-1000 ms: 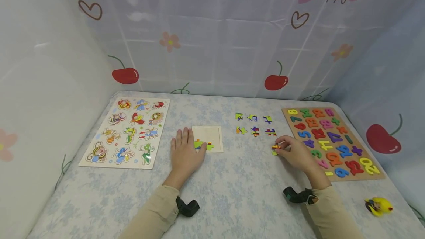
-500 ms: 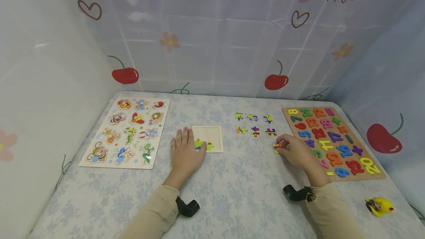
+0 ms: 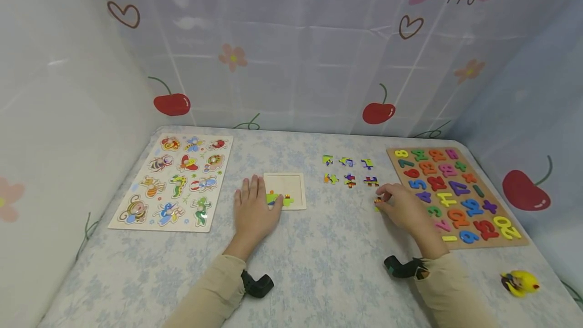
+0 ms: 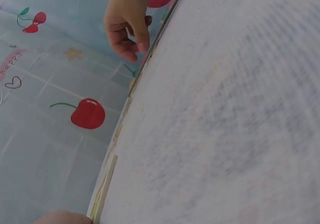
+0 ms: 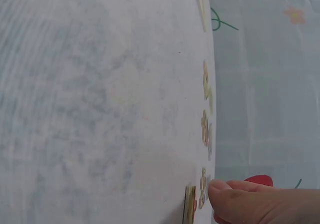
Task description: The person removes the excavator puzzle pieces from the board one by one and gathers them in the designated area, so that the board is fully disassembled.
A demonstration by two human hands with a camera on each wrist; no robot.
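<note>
My left hand [image 3: 255, 210] lies flat with straight fingers beside the left edge of a small wooden puzzle tray [image 3: 288, 182]. Its thumb reaches over the tray's lower part, near several green puzzle pieces [image 3: 287, 200] fitted there. My right hand [image 3: 404, 211] pinches a small colourful puzzle piece [image 3: 377, 203] between thumb and fingers, just left of the number board. Much of that piece is hidden by the fingers. In the right wrist view the thumb [image 5: 240, 199] shows at lower right. The left wrist view shows my right hand [image 4: 125, 21] with curled fingers.
Several loose puzzle pieces [image 3: 349, 180] lie in two rows between the tray and the number board [image 3: 455, 201]. An insect peg board [image 3: 175, 186] is at left. A yellow toy figure [image 3: 519, 283] sits at lower right. Printed curtains surround the table.
My right hand shifts slightly right, then back left, and the pinched piece moves with it and shows less of its face now. The left hand and tray stay still.
</note>
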